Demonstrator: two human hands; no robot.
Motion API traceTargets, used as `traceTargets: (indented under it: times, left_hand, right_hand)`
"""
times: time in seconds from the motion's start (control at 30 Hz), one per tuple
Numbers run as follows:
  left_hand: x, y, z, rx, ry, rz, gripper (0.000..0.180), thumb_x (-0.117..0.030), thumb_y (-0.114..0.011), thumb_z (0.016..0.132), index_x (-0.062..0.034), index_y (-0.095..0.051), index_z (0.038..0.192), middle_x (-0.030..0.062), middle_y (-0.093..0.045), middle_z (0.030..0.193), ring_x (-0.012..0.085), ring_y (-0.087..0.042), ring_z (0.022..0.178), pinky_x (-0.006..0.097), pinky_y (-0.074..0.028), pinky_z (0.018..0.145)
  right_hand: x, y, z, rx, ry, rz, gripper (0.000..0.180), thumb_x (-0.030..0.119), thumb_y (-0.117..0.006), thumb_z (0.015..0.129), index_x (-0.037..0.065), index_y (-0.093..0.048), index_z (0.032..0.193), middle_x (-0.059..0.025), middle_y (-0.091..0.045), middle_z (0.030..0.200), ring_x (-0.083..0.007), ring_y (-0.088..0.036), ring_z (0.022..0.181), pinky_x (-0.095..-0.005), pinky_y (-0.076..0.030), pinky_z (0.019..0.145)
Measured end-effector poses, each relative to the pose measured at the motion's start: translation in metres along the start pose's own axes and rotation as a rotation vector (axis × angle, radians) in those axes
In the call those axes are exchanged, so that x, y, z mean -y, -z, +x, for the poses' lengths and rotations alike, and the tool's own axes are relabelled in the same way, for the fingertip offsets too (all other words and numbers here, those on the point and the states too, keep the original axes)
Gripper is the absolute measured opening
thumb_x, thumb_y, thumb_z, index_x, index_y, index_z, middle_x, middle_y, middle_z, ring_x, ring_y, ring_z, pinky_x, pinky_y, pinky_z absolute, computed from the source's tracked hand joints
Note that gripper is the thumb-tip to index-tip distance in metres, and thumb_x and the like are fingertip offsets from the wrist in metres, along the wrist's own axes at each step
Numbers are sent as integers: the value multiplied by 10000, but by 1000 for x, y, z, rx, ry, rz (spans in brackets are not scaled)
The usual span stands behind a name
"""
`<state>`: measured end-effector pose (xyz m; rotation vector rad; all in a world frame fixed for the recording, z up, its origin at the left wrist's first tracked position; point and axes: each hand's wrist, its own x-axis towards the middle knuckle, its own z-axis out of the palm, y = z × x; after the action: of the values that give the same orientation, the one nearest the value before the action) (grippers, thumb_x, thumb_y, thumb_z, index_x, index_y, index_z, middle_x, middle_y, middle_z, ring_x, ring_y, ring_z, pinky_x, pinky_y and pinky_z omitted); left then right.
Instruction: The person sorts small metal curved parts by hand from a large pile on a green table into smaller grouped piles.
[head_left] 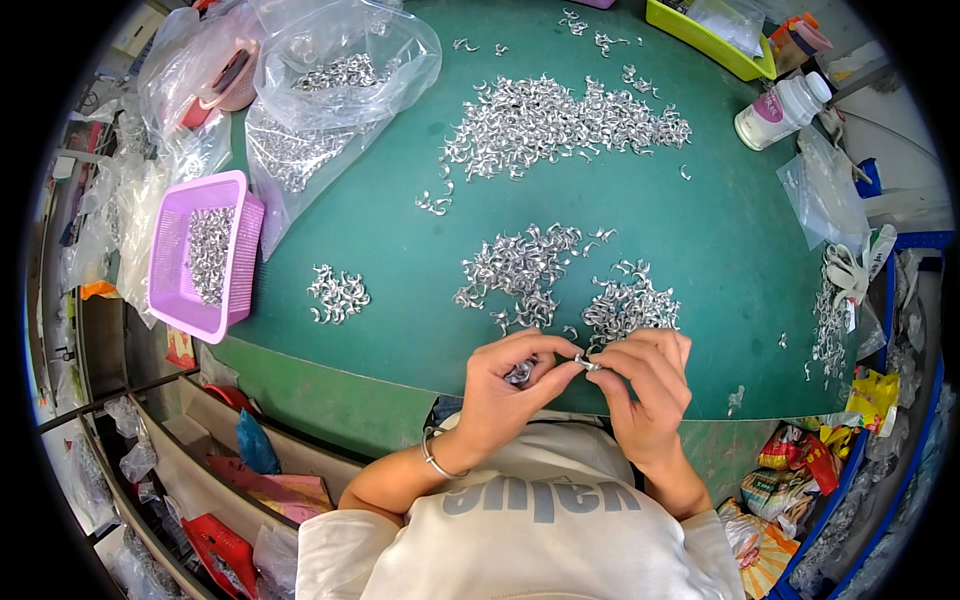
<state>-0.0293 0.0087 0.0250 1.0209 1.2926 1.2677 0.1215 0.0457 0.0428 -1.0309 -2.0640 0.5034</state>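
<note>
Near the front edge of the green table (400,255), my two hands meet fingertip to fingertip. A small curved silver metal piece (588,364) is pinched between them. My left hand (508,392) is closed, with a few more shiny pieces (519,374) tucked in its curled fingers. My right hand (648,388) grips the other side of the pinched piece with thumb and fingers. Just beyond the hands lie two heaps of similar curved pieces, a left heap (520,268) and a right heap (632,302). The fingertips partly hide the held piece.
A larger heap (560,122) spreads at the back, a small pile (338,294) lies left. A purple basket (246,270) with pieces stands at the left edge, beside clear plastic bags (345,150). At the back right are a white bottle (782,110) and a yellow-green basket (705,42).
</note>
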Motion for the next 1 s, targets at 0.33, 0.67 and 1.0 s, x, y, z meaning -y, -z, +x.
traceTargets:
  times: [0.33, 0.67, 1.0]
  left_hand:
    - [2, 10, -2, 4, 217, -184, 79, 8, -656, 752, 16, -646, 830, -45, -488, 647, 25, -391, 602, 181, -311, 531]
    - [45, 127, -2, -783, 15, 475, 49, 7, -660, 764, 11, -645, 811, -74, -387, 600, 20, -328, 551, 172, -258, 487]
    - [31, 101, 0, -734, 85, 167, 92, -71, -644, 807, 1, -664, 859, -53, -528, 667, 15, -393, 544, 162, -310, 491]
  right_hand:
    - [-4, -6, -1, 68, -184, 224, 148, 20, -685, 673, 26, -636, 813, -68, -609, 757, -235, -535, 744, -330, -367, 698]
    - [-43, -35, -9, 122, -167, -112, 200, 16, -650, 713, 26, -617, 910, -73, -561, 929, -252, -493, 866, -349, -367, 734]
    - [-48, -49, 0, 125, -57, -192, 116, 26, -639, 720, 50, -607, 828, -45, -568, 899, -233, -499, 849, -353, -347, 753]
